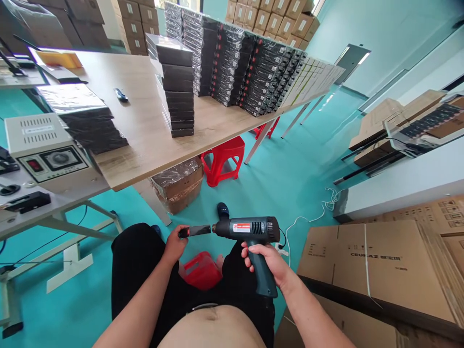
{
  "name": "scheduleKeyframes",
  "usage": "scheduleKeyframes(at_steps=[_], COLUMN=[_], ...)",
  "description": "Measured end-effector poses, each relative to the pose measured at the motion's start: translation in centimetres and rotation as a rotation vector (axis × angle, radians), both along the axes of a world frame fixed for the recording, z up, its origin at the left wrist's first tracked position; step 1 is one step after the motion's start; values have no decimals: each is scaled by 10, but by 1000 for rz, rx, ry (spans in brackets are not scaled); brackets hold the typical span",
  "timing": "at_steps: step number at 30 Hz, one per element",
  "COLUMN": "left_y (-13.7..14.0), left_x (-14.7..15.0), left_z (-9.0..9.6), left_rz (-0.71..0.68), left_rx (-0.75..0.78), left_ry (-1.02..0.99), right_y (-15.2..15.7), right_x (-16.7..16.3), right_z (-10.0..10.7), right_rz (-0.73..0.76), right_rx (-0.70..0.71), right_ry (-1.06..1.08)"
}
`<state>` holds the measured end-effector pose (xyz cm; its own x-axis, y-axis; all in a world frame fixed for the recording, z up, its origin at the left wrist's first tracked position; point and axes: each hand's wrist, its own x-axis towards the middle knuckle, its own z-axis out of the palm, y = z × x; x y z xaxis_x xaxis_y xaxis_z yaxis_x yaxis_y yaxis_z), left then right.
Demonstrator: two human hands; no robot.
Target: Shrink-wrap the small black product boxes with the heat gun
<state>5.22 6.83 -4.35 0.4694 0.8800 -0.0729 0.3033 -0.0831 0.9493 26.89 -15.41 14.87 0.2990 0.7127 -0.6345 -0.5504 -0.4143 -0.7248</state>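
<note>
My right hand [266,256] is wrapped round the handle of a dark heat gun [259,232], which lies level with its nozzle pointing left. In my left hand [177,244] is a thin dark box [199,231], gripped by its left end and seen edge-on. The box's right end is right in front of the nozzle; whether they touch I cannot tell. Both things are held over my lap, above a red plastic stool [203,270] between my legs.
A wooden table [137,164] carries stacked dark boxes [177,92] and wrapped ones [232,63]. At left is a control unit [50,150] with a dial. Large cartons [362,256] stand close on my right. A white cable [300,220] runs over the floor near a red stool [226,159].
</note>
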Motion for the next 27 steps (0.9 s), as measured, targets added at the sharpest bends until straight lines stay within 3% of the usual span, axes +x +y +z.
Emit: scheduleKeyframes(at_steps=[11, 16, 19, 22, 24, 27], left_y=[-1, -1, -1, -1, -1, -1], left_x=[-4, -2, 1, 3, 3, 0], left_z=[-3, -1, -2, -4, -4, 2], left_rz=[-5, -6, -20, -9, 18, 93], left_rx=[13, -6, 0, 13, -2, -94], left_ry=[31, -6, -5, -28, -53, -78], right_y=[12, 15, 17, 23, 29, 31], right_x=[-13, -12, -23, -41, -46, -38], right_z=[-8, -3, 5, 11, 11, 7], right_rz=[128, 49, 152, 250, 193, 42], right_rx=[34, -32, -49, 46, 77, 4], right_ry=[-93, -169, -130, -42, -50, -118])
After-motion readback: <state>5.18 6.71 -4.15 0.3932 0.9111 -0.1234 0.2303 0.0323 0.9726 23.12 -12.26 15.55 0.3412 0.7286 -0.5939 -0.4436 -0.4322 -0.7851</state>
